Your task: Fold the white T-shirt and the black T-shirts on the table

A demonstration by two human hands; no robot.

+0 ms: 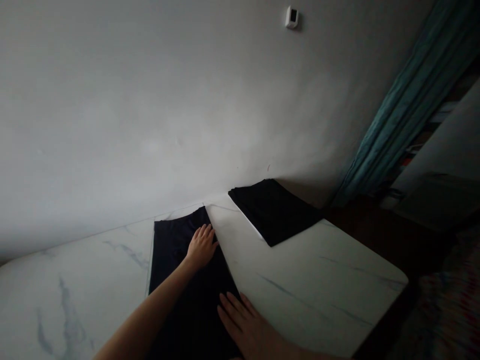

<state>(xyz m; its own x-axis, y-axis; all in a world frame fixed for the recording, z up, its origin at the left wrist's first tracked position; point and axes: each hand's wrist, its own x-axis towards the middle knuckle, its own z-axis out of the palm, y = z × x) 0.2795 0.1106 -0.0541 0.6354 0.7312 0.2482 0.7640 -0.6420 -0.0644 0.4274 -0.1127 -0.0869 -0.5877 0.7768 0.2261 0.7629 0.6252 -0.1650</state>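
A long dark cloth (173, 250) lies flat on the white marbled table (296, 285), its far end near the wall. My left hand (201, 246) rests on the cloth's upper part by its right edge, palm down with the fingers apart. Lower down, my right hand (245, 322) lies spread across the same right edge, fingers on the fabric. Neither hand grips anything. A folded black cloth (275, 210) sits apart on the table, to the right and close to the wall.
A pale wall (150, 110) rises behind the table and carries a small white device (292, 18). A teal curtain (393, 110) hangs at the right. Patterned fabric (446, 300) shows dimly at the lower right, beyond the table's rounded corner.
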